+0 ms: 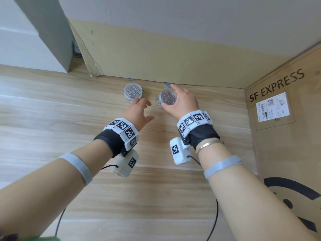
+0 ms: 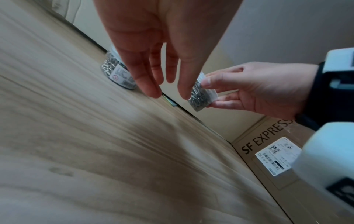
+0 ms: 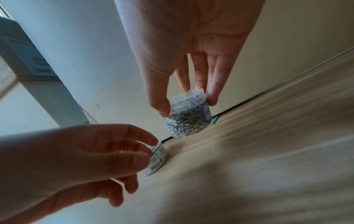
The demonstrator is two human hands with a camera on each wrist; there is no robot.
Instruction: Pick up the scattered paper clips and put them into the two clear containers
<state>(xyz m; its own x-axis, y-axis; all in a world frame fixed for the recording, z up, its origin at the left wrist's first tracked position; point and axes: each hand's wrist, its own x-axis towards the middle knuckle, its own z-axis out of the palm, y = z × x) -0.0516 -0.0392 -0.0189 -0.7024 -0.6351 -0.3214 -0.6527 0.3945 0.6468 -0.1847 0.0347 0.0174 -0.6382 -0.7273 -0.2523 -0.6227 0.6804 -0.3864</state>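
Two clear round containers full of silver paper clips are at the back of the wooden table (image 1: 86, 119). The left container (image 1: 132, 92) (image 2: 118, 72) (image 3: 158, 157) stands on the table. My left hand (image 1: 140, 110) (image 2: 159, 84) (image 3: 114, 153) hovers just in front of it with loose fingers, holding nothing. My right hand (image 1: 180, 101) (image 3: 187, 97) grips the right container (image 1: 167, 98) (image 2: 201, 95) (image 3: 188, 116) by its rim between thumb and fingers. This container is tilted and slightly off the table. I see no loose clips on the table.
A cardboard sheet (image 1: 156, 58) stands along the table's back edge. A cardboard wall marked SF EXPRESS (image 1: 281, 119) with a shipping label closes off the right side. Cables run from both wrist cameras toward me.
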